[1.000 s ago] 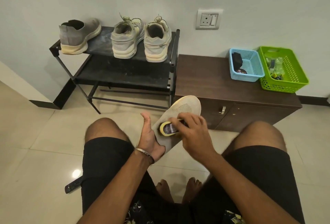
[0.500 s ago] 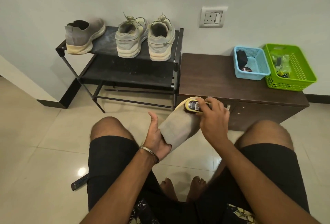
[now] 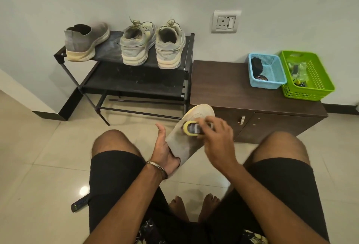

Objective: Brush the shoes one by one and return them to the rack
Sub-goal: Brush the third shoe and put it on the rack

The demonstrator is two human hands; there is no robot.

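**A:** What are the fingers doing?

**B:** The fingers of the right hand are curled around a small yellow-edged shoe brush, pressing it onto a grey knit slip-on shoe. The left hand grips the shoe's heel end from the left, thumb pointing up and free of the fabric; its other fingers are hidden behind the shoe.

**A:** Where is the shoe, and which way does it point?

**B:** It is held in the air between the knees, above the tiled floor. Its long axis runs from the heel, low and near the body, up and away to the right. The pale-rimmed toe points toward the dark wooden cabinet. The brush sits on the toe half, so the unbrushed length probably lies back toward the left hand.

**A:** And the rack?

**B:** The black shoe rack stands ahead and to the left, nearer the left hand. On its top shelf are the matching grey slip-on and a pair of laced sneakers, heels facing the person.
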